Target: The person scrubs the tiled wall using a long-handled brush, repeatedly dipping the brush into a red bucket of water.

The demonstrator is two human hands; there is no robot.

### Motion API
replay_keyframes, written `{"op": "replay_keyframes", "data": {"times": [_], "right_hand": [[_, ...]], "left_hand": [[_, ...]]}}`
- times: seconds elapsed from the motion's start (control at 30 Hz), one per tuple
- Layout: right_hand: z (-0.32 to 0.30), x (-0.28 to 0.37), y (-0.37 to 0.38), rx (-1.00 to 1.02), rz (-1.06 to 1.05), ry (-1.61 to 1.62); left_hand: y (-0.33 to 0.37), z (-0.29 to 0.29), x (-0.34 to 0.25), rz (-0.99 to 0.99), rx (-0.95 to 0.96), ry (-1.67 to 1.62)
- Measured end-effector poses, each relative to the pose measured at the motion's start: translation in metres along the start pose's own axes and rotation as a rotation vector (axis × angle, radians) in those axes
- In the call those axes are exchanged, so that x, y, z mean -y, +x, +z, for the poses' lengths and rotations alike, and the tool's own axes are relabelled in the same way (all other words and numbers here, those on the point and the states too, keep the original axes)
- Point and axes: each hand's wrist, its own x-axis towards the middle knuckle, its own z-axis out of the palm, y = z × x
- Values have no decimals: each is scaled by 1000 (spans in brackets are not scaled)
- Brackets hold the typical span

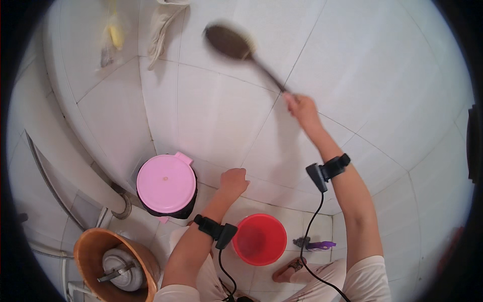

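Observation:
A long-handled scrubbing brush with a dark oval head and pale bristles along its edge is at the white tiled wall. Motion blurs its head, and I cannot tell whether the bristles touch the tiles. My right hand is closed round the lower end of the handle, arm stretched up and forward. Lower down, my left hand is curled into a fist with nothing showing in it. It is between a pink-lidded bin and a red bucket.
A wooden tub with a metal kettle inside stands at lower left, beside a thick white pipe. A purple-handled brush lies on the floor right of the bucket. A pale cloth and a bag hang on the wall.

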Motion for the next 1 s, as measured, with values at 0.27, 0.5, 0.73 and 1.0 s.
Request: {"op": "replay_keyframes", "data": {"times": [0.27, 0.5, 0.73, 1.0], "right_hand": [[-26, 14, 0, 25, -41, -167], [-28, 63, 42, -115, 32, 108], [70, 29, -37, 176, -130, -377], [-58, 22, 31, -190, 2, 152]], "left_hand": [[-6, -4, 13, 19, 20, 37], [-8, -14, 6, -14, 83, 50], [-11, -13, 16, -24, 48, 39], [-7, -10, 34, 2, -17, 36]]}}
